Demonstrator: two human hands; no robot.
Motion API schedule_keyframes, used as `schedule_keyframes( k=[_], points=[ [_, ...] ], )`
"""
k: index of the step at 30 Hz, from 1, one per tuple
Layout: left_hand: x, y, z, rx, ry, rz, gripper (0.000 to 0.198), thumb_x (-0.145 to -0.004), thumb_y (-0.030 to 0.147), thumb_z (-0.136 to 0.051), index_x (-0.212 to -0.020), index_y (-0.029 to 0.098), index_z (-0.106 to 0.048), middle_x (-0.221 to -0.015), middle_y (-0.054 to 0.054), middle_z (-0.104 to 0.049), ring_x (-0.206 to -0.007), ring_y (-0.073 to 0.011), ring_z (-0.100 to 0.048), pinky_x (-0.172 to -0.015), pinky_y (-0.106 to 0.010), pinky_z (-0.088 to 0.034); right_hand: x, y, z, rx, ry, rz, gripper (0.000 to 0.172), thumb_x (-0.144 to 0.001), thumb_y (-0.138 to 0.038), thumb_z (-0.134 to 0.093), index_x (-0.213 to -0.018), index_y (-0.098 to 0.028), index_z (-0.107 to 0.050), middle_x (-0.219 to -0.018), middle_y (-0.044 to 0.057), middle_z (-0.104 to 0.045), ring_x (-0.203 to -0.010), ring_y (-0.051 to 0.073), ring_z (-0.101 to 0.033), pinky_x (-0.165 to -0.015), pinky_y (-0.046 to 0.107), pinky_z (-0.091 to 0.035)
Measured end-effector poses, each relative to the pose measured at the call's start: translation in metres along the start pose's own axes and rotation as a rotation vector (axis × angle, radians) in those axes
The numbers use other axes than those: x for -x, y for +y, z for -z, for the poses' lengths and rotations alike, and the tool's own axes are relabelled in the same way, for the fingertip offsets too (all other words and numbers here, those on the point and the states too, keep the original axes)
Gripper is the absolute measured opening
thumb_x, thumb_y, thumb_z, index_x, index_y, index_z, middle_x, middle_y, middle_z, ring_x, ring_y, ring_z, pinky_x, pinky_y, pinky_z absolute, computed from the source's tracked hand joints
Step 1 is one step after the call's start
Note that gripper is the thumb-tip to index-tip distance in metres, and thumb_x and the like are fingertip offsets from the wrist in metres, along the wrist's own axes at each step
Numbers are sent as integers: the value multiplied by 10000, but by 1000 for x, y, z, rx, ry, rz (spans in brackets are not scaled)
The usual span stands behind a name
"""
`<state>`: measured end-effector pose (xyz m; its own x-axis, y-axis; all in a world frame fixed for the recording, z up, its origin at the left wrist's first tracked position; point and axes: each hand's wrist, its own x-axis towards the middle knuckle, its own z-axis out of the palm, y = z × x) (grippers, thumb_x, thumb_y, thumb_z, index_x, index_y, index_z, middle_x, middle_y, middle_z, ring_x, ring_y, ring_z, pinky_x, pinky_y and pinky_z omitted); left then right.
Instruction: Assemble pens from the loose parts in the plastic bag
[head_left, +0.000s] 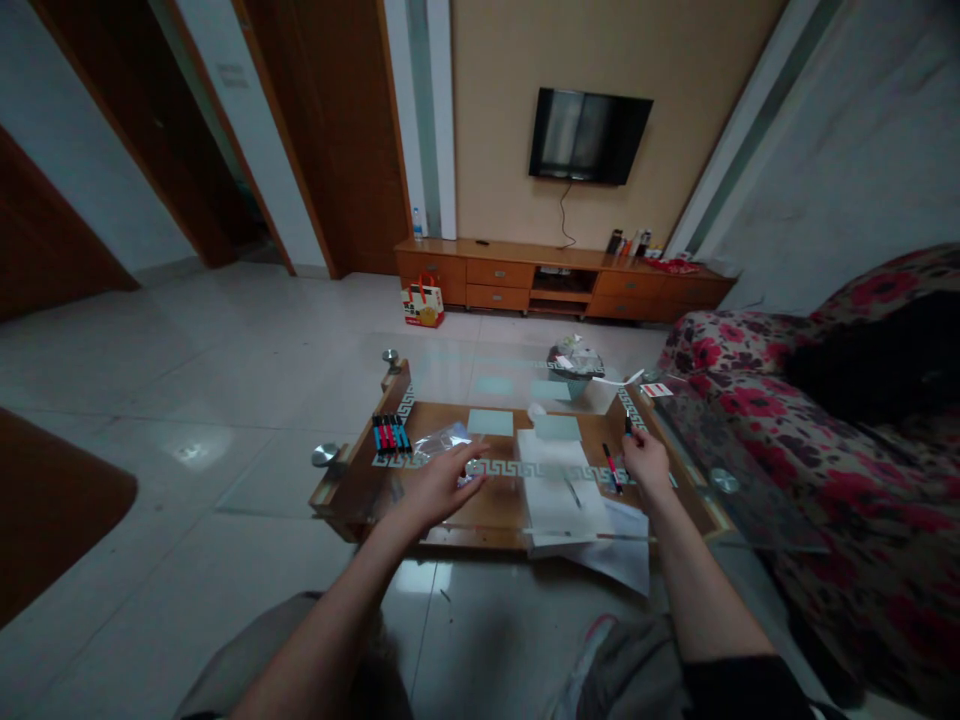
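My left hand (448, 484) is over the glass-topped coffee table (435, 530), fingers apart and holding nothing, beside a clear plastic bag (442, 440). My right hand (646, 458) is closed on a dark marker (628, 424) near the table's right side. Just left of that hand lies a red and black marker (612, 467). Several red and blue markers with black caps (391, 435) are lined up at the table's left. White papers (559, 490) show between my hands, with a thin pen (573, 492) over them.
A flowered sofa (847, 460) stands close on the right. Beyond the table are a basket with plastic bags (576, 358), a gift bag (423, 303) on the floor and a TV cabinet (499, 272). Round metal glass supports (325, 456) stick up at the table's corners.
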<state>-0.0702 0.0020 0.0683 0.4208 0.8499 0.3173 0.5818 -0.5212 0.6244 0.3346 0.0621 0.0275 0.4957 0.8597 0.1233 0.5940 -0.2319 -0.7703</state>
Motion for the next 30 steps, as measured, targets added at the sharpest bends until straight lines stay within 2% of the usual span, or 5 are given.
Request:
schedule_keyframes(
  k=[3,7,15,23,30],
  points=[
    [0,-16,15,-51,31,63,355,-919,401,-537,-1211,222,-632,-1134,-83,-677,-789,-176,-637,-794,-322,-519,-7,32,8,253,-14,-40,413,-719,-245,-593,-1070,-88,-744,-882,159,-739,-768,243,-666,-641,290,-446],
    [0,-56,29,-128,89,181,331,-917,390,-501,-1120,187,-665,-1071,-81,-697,-820,-193,-642,-763,-308,-506,-4,52,1,355,-76,-39,352,-715,-236,-651,-1026,-109,-758,-903,155,-754,-829,264,-688,-680,295,-457],
    [3,-135,40,-393,214,505,333,-861,312,-486,-1098,145,-650,-1027,-92,-699,-947,-228,-640,-854,-303,-476,-10,52,-19,409,-165,11,252,-784,-265,-623,-946,-153,-780,-892,133,-765,-830,257,-699,-656,291,-440],
    [12,-187,51,-573,223,734,455,-808,363,-529,-1155,76,-592,-1052,-169,-617,-1029,-303,-599,-906,-367,-466,-22,55,-31,501,-178,19,270,-792,-271,-610,-977,-166,-776,-898,125,-760,-802,238,-694,-643,279,-443],
    [18,-215,47,-588,177,800,413,-820,353,-511,-1078,56,-636,-1003,-198,-655,-1047,-331,-603,-914,-379,-464,-22,55,-32,537,-104,77,276,-811,-293,-592,-972,-138,-754,-904,147,-750,-841,260,-693,-686,296,-454]
  ],
)
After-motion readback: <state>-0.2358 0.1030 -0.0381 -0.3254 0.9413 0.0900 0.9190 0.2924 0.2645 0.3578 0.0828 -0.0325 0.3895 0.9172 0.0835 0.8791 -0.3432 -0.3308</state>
